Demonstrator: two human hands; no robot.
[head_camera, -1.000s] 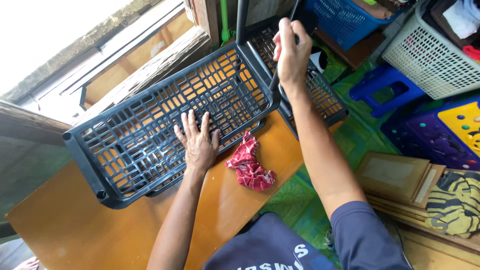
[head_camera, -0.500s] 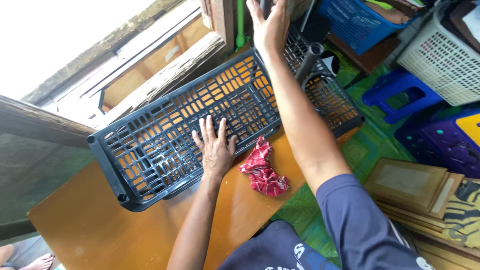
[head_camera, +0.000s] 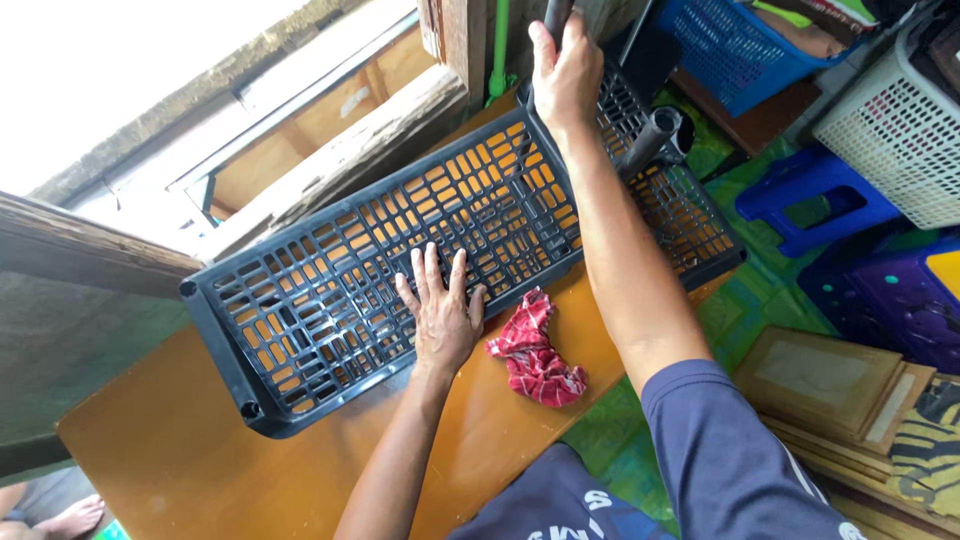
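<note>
The shelf was a dark plastic panel, a rectangular lattice of small slots with a raised rim and round sockets at its corners. It lay flat on the glossy orange-brown wooden table, its long axis running from the near-left corner of the table up toward the far right, where one end overhung the table edge.

The left hand lay palm-down on the shelf's near long edge, fingers spread flat and apart, gripping nothing. The right hand was at the shelf's far corner, its grip closed round a dark upright tube, which seemed to stand in the corner socket, though the hand hid the joint. A second short tube stuck up, tilted, from the shelf just right of that hand.

A crumpled red checked rag lay on the table just off the shelf's near edge, beside the left hand.

Since a second earlier the right hand had shifted leftward to that corner; the left hand had stayed pressed on the shelf.
</note>
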